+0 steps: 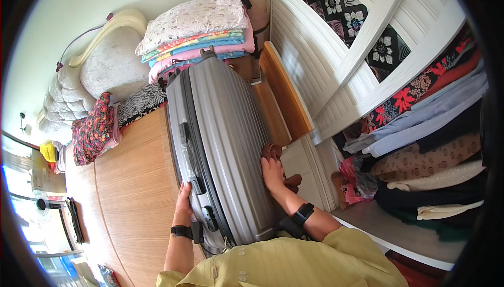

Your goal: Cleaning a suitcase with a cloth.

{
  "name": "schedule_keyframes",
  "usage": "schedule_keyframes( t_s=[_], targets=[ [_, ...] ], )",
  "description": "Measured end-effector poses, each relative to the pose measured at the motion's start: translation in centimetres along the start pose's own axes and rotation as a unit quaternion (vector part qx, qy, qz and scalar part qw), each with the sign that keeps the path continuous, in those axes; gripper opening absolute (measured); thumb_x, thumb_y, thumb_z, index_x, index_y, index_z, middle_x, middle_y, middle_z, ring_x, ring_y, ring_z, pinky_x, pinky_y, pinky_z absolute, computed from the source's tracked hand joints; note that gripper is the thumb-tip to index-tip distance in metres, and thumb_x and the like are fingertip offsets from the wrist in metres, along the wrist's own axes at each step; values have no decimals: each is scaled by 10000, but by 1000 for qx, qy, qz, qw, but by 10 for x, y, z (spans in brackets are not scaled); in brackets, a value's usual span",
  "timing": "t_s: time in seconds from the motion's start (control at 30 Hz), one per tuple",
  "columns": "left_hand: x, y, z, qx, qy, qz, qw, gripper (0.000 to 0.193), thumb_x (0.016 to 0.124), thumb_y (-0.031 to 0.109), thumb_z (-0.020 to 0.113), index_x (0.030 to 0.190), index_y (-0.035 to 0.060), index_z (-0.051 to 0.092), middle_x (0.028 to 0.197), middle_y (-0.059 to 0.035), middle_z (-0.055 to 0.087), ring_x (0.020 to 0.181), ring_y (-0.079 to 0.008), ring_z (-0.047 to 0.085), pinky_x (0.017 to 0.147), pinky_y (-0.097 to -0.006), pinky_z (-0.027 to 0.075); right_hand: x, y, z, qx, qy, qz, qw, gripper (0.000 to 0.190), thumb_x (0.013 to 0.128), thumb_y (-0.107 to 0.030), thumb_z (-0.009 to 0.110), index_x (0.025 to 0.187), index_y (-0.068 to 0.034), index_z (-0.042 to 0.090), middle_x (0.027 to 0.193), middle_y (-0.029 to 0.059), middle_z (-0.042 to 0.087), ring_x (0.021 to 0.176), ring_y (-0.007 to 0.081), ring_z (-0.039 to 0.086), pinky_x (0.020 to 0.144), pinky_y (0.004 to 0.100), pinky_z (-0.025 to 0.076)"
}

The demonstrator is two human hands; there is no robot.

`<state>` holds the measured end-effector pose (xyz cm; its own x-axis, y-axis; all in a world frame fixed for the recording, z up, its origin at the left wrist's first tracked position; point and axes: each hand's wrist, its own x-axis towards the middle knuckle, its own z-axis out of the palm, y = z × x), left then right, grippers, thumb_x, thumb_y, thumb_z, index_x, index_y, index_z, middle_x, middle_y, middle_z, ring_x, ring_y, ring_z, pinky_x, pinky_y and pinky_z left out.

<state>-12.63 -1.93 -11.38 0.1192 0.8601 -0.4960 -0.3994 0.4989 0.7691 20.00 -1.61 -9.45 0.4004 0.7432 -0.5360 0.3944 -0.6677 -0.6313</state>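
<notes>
A large grey hard-shell suitcase (228,129) lies in front of me at the edge of a wooden bed board (134,184), its wheels at the far end. Its side with the handle and combination lock (209,218) faces left, and a zip runs along it. My left hand (184,200) rests against that left side, below the side handle, fingertips partly hidden by the case. Against the right side lies my right hand (273,173), fingers bent on the ribbed shell. Both wrists wear black bands.
Folded bedding and a pillow (193,19) are stacked beyond the suitcase. A wooden drawer or panel (285,98) stands at its right. Brown shoes (292,180) are on the floor beside my right hand. An open wardrobe with hanging clothes (429,129) is farther right. Floral cloth (94,133) lies near the headboard.
</notes>
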Motion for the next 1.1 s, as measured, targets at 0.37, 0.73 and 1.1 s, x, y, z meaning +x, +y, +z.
schedule_keyframes(
  t_s=[0.37,0.73,1.1],
  targets=[
    [-1,7,-38,-37,-29,-50,998,820,761,569,758,1344,59,488,1171,-105,644,1030,-256,640,899,-431,555,32,41,8,148,25,-139,979,396,870,-393,658,1031,-32,627,976,209,632,940,383,613,816,454,481],
    [1,8,-47,6,-10,-42,999,872,780,619,709,1391,51,454,1253,-114,617,1098,-249,608,960,-400,512,118,155,-23,233,-15,89,968,260,894,-184,657,1093,-17,641,954,109,670,842,256,638,719,374,517],
    [0,40,-27,84,-25,-12,996,839,780,366,678,1475,35,344,1347,-80,541,1206,-212,529,1043,-339,412,132,97,-3,232,-176,173,941,855,938,-663,411,1502,-28,306,1452,186,454,1204,368,531,834,479,528]
  ],
)
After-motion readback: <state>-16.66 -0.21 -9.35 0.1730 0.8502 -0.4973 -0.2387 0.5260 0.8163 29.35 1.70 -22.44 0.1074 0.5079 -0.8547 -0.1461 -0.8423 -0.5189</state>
